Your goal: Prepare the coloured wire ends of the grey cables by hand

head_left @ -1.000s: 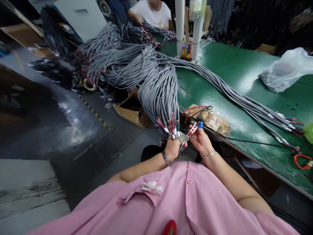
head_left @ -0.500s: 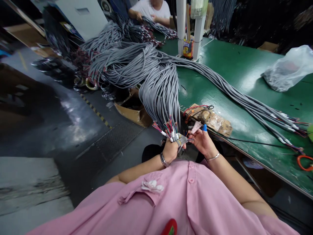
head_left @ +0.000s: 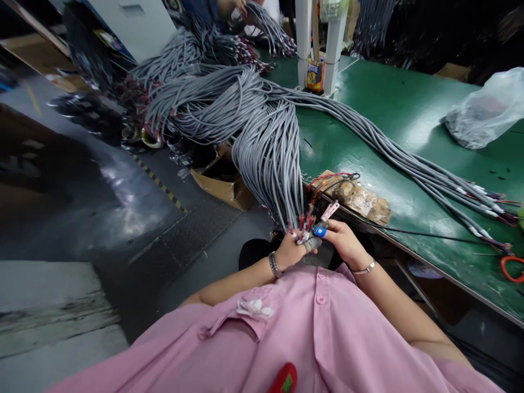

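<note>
My left hand [head_left: 291, 251] is closed around the ends of several grey cables [head_left: 268, 158], which hang down from the table's edge. Red and white wire tips [head_left: 303, 225] stick up out of its grip, and a grey wrap with yellow covers its thumb. Against the same cable ends, my right hand [head_left: 346, 243] is pinched closed, a blue cover on its thumb. What lies between its fingertips is hidden. A small pink piece [head_left: 329, 211] juts out just above these fingers; whether they hold it, I cannot tell.
A worn wooden block [head_left: 364, 202] with wires lies at the green table's [head_left: 380, 98] near edge. More grey cables [head_left: 393, 150] stretch to the right, towards orange-handled scissors [head_left: 510, 268]. A plastic bag [head_left: 487, 112] sits at right, a cardboard box [head_left: 223, 188] below. A co-worker's hand [head_left: 239, 6] is beyond.
My right hand has gone from spread fingers to a pinch, close against my left hand. The wire tips have tilted and bunched. Across the table, the co-worker's hand and cables have shifted.
</note>
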### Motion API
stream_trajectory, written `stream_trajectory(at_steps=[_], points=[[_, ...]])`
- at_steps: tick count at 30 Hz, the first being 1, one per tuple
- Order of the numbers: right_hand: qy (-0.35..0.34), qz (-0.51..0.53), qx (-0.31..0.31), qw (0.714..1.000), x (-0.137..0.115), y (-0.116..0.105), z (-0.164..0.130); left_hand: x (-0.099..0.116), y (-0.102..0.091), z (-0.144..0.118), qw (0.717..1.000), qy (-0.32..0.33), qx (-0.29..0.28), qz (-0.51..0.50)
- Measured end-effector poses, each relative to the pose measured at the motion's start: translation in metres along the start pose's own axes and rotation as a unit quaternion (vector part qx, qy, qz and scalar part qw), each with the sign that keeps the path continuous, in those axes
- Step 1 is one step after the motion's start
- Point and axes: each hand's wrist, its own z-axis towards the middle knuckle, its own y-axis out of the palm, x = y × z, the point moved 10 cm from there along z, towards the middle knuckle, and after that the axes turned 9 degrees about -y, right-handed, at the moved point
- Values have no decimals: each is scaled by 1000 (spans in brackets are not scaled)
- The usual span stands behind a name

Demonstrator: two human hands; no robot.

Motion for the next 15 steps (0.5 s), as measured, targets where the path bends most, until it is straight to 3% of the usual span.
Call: stream_trajectory(at_steps=[4, 10, 15], points=[[-8, -22, -24, 999, -3, 4, -3, -3, 5, 1, 999, -21, -35, -21], [-8, -4, 53, 999, 7, -21, -9, -13, -14, 4, 992, -5, 55, -116], [-52, -14, 72, 996, 1, -11, -15, -14, -17, 6, 980, 10, 85, -179]])
